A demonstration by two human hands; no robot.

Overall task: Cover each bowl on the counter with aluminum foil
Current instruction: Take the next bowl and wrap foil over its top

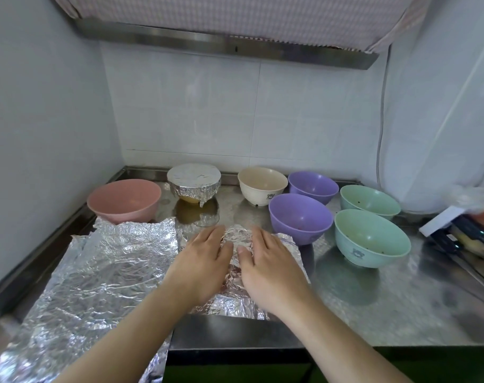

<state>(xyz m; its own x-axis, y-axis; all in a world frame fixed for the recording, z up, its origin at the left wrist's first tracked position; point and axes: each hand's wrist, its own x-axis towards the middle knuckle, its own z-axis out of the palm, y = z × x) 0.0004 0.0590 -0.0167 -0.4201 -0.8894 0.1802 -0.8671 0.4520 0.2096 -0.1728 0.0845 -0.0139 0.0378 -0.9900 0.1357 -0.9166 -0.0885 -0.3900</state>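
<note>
Fingers of both hands lie straight and spread, pressing a crumpled sheet of aluminium foil over a hidden shape at the front of the shiny steel desk. Left hand and right hand sit side by side. A larger loose foil sheet drapes off the desk's left front edge. Behind stand a foil-covered bowl and uncovered pink, cream, purple and green bowls, against white tiled walls.

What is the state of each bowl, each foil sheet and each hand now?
Foil-covered bowl: covered.
Pink bowl: uncovered.
Cream bowl: uncovered.
Two purple bowls: uncovered.
Two green bowls: uncovered.
Foil under the hands: being pressed down.
Large foil sheet: crumpled, loose.
Left hand: pressing foil.
Right hand: pressing foil.
</note>
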